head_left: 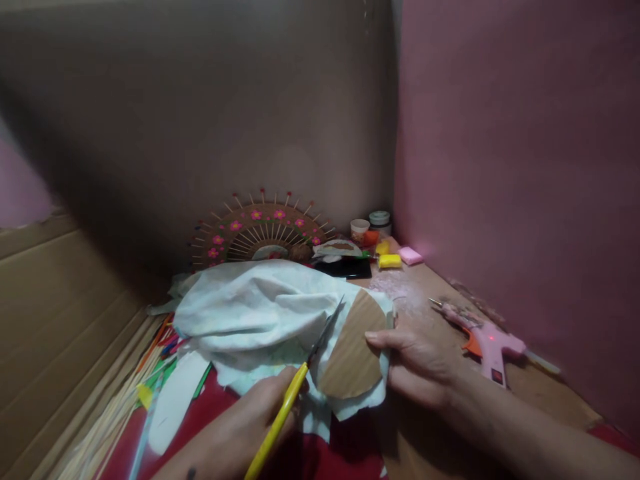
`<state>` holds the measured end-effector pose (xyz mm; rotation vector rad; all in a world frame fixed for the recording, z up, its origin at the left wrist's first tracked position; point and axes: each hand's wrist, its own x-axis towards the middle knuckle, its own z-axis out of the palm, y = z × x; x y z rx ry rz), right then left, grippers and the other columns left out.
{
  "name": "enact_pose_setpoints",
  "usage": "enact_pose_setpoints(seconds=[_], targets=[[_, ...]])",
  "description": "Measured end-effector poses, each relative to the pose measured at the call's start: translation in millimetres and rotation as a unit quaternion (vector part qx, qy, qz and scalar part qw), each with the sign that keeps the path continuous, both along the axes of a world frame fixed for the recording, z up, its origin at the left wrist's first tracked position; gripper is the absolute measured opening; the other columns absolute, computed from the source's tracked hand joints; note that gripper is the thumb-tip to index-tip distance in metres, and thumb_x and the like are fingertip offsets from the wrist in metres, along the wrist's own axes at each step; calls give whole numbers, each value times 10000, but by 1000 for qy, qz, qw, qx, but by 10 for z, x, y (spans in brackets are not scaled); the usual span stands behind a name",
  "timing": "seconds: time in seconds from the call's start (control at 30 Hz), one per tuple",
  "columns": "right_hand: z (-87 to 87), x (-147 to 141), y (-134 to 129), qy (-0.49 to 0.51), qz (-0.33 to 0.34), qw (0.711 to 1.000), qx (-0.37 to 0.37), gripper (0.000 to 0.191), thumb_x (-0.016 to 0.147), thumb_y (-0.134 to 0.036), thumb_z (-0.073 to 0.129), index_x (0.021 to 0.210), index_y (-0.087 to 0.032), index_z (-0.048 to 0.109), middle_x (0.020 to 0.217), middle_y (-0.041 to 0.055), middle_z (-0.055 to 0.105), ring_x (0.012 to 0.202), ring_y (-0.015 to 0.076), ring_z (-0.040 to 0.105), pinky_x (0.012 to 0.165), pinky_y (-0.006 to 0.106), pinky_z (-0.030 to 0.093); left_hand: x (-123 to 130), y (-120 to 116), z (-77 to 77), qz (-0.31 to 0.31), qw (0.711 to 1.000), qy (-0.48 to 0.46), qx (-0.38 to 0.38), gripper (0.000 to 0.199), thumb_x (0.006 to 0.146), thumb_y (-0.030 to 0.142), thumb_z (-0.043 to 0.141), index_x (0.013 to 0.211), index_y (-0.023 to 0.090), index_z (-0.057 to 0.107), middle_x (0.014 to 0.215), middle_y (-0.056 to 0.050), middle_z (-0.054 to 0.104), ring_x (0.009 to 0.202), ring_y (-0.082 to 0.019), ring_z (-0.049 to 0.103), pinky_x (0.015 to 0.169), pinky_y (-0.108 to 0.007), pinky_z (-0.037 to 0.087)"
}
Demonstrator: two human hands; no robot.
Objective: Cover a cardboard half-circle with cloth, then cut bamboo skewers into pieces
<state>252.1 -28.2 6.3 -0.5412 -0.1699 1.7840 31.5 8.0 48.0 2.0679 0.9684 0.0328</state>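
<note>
My left hand (283, 400) is closed around a pair of scissors (280, 420) with a yellow handle; the fingers are partly hidden behind it. The dark blades point up and away, lying along the pale blue-white cloth (250, 300) beside the straight edge of a cardboard piece (353, 353). That cardboard is a brown, roughly half-round shape resting on the cloth. My right hand (415, 360) pinches its right side together with the cloth, thumb on top and fingers underneath. Cloth bunches up to the left and hangs down below the cardboard.
A pink glue gun (493, 343) lies at right. Behind the cloth stands a half-round decoration (257, 220) with painted flowers and sticks. A paper cup (359, 230), a jar (380, 221) and yellow clay (389, 261) sit near the corner. Thin sticks (107, 407) lie at left by a cardboard wall (55, 320).
</note>
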Motion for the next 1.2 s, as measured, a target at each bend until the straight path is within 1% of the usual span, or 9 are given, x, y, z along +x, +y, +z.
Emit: enact_pose_setpoints(seconds=[0.1,0.2,0.4,0.57,0.67,0.77,0.83,1.03,1.2], targets=[[-12,-17,7,7,-1,1000,-3,702,583,82,586,1239,-159,528,982,94,685,984,258,628,926,446,461,6,0,-8,0,1000,-5,0,188,792,237,452,935,180,559,897,-20,616,787,-166,516,708,-234,448],[-13,-22,19,15,-1,1000,3,711,559,90,598,1229,-141,536,977,101,684,980,261,626,931,434,456,-16,-2,-43,12,1000,-11,23,152,801,280,474,879,183,561,868,-24,614,793,-178,521,703,-230,438],[-7,-19,23,22,1,1000,11,705,542,90,602,1207,-139,552,979,104,684,983,265,623,937,431,448,-28,9,-120,10,999,-22,34,307,861,471,444,864,182,548,780,-18,574,725,-160,485,639,-215,422],[-35,-12,31,25,12,1000,14,663,563,84,591,1191,-125,556,996,113,682,1004,266,620,951,440,440,-73,60,-128,4,999,-14,29,359,871,510,427,771,172,497,711,4,507,618,-120,402,553,-200,380],[-53,-7,38,28,29,999,8,641,584,80,571,1196,-112,547,1011,120,679,1019,267,617,956,454,435,-186,111,-130,-9,1000,-9,22,304,852,483,477,849,184,530,797,-9,559,697,-143,464,613,-204,426],[-56,-11,35,34,36,999,5,647,596,86,553,1214,-104,527,1027,126,674,1031,265,614,960,460,432,-267,167,-104,-21,1000,15,15,222,852,389,493,959,201,547,920,-19,599,813,-172,517,708,-219,456],[-49,-18,29,39,33,999,4,665,600,88,548,1232,-117,513,1040,124,671,1035,264,613,959,467,430,-261,197,-62,-35,999,30,5,205,855,327,474,1007,205,541,969,-22,604,860,-182,531,745,-225,458],[-15,-22,24,34,25,999,-4,669,594,85,540,1227,-128,509,1045,123,671,1032,256,617,962,459,427,-139,239,49,-61,996,62,6,198,827,302,459,972,188,530,986,-43,602,895,-212,531,779,-255,458],[30,-19,25,34,14,999,3,656,585,68,556,1204,-146,528,1025,108,680,1016,258,624,955,466,427,-287,271,-24,-38,995,82,-35,271,842,342,469,1067,202,522,977,-32,586,876,-198,518,752,-245,454]])
